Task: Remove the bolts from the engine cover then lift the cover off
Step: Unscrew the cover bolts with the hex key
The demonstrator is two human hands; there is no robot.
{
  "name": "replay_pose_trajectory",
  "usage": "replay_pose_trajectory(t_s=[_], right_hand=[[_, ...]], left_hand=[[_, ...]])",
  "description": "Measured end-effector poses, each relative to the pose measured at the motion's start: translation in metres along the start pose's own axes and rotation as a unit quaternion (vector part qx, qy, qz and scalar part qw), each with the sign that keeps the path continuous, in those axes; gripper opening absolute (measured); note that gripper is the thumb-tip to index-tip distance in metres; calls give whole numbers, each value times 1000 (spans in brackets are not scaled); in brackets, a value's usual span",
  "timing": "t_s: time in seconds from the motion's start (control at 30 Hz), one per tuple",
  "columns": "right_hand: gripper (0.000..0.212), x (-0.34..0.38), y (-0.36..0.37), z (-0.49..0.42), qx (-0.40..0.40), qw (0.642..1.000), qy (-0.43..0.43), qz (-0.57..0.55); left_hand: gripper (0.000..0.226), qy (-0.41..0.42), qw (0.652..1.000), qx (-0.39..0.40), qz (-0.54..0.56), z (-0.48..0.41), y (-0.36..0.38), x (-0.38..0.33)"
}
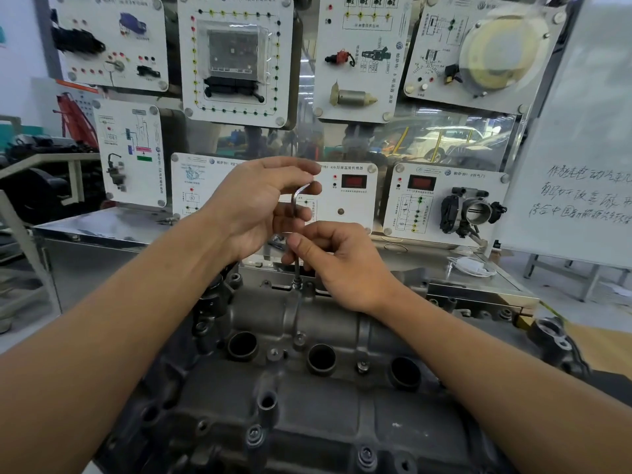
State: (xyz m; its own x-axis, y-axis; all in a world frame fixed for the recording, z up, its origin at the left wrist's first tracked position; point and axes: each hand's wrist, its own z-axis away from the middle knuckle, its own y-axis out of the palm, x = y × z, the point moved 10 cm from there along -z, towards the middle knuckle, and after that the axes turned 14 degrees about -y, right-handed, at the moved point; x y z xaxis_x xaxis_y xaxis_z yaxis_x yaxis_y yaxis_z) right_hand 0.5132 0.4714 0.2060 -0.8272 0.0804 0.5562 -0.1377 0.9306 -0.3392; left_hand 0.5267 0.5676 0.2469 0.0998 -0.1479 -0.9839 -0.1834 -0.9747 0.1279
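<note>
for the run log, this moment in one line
left hand: pinches wrench top | right hand: holds its shaft | tip: in far bolt | cover: in place

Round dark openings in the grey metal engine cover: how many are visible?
3, in a row: left opening, middle opening, right opening; the right forearm may hide a fourth.

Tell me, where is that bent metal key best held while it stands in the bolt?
Likely by the short bent arm atop the key, pinched from the side as the left hand does: it sticks out sideways, giving leverage. The right hand steadies the upright shaft just above the bolt.
</note>
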Motion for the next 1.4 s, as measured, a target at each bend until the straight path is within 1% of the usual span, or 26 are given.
replay_pose_trajectory(t_s=[0.1, 0.13, 0.2, 0.27, 0.37, 0.43, 0.5, 0.53, 0.6, 0.7, 0.77, 0.8, 0.87, 0.97, 1.07, 1.13, 1.2, 1.3, 1.4], right_hand=[[24, -2, 0, 0, 0, 1000, -1, 5], [26, -3, -1, 0, -3, 1000, 0, 8], [27, -3, -4, 0, -10, 1000, 2, 15], [26, -4, -5, 1, -8, 1000, 6, 17], [26, -4, -4, 1, -7, 1000, 12, 11], [27, -3, -4, 2, -7, 1000, 13, 4], [27, -1, -3, 2, -3, 1000, 13, 3], [28, 1, -3, 1, 0, 1000, 11, 5], [31, 3, 0, 1, 7, 1000, 3, 10], [30, 4, 5, 1, 19, 1000, 1, 11], [26, 4, 6, 1, 19, 1000, 3, 8], [26, 4, 6, 2, 19, 1000, 4, 11], [28, 3, 5, 1, 13, 1000, 7, 11], [31, 0, 1, 1, -1, 1000, 3, 7], [31, 1, 0, 0, 3, 1000, -11, 24], [28, 1, 0, 1, 3, 1000, -12, 24], [26, -1, 0, 1, 3, 1000, -7, 22], [26, -1, 2, 1, 8, 1000, -2, 26], [24, 3, 4, 2, 16, 999, -11, 26]], left_hand=[[30, 8, 999, 2, 35, 0, -4, -4], [34, 3, 998, 24, 58, 0, -4, -3], [39, -15, 990, 104, 98, 0, 4, -1], [41, -28, 977, 180, 113, 4, 13, 0], [41, -39, 961, 244, 122, 9, 18, 0], [40, -54, 951, 273, 132, 12, 20, 1], [37, -51, 955, 271, 111, 12, 21, 3], [34, -39, 964, 252, 80, 11, 22, 4], [26, -14, 983, 185, 13, 8, 21, 5], [12, 2, 997, 71, -17, 3, 10, 3], [20, 8, 1000, 29, -4, 1, 2, 0], [26, 6, 1000, 24, 15, 1, 0, -1], [34, -11, 996, 58, 60, 1, 2, 0], [37, -50, 978, 172, 109, 4, 16, 5], [40, -52, 959, 255, 113, 11, 28, 4], [43, -34, 953, 282, 103, 15, 33, 1], [43, -19, 952, 286, 109, 15, 33, -2], [34, 3, 961, 257, 103, 12, 28, -4], [18, 30, 980, 195, 23, 10, 27, -2]])
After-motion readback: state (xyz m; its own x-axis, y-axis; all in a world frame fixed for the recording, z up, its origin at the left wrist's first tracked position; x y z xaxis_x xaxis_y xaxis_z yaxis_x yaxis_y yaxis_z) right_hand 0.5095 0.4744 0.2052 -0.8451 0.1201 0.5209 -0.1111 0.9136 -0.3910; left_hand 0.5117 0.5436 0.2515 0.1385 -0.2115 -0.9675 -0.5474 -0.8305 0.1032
